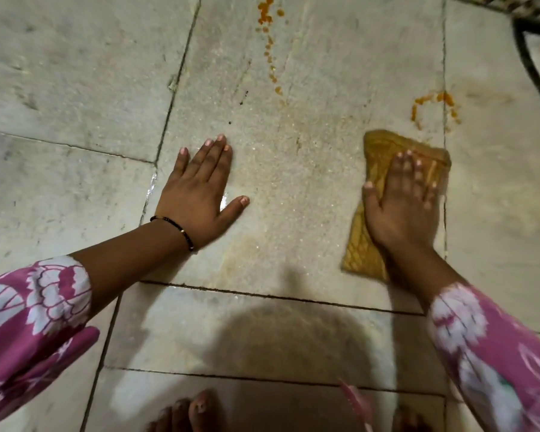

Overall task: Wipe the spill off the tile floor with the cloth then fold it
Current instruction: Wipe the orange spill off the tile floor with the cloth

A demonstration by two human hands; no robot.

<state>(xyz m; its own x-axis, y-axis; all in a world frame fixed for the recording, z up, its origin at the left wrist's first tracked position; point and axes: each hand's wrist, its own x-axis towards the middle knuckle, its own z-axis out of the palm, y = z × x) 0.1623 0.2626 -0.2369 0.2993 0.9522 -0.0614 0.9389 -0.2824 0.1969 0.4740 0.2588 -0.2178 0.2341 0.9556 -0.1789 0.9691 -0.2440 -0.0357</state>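
Looking steeply down from head height, facing forward over the tile floor (75, 73). Sitting close: left hand (200, 194) and right hand (402, 207) filling the middle, sleeves (38, 322) crowding the lower corners, toes (197, 410) peeking at the bottom edge. Bending tile lines at the edges, wide-angle. Only one view, sharing nothing.
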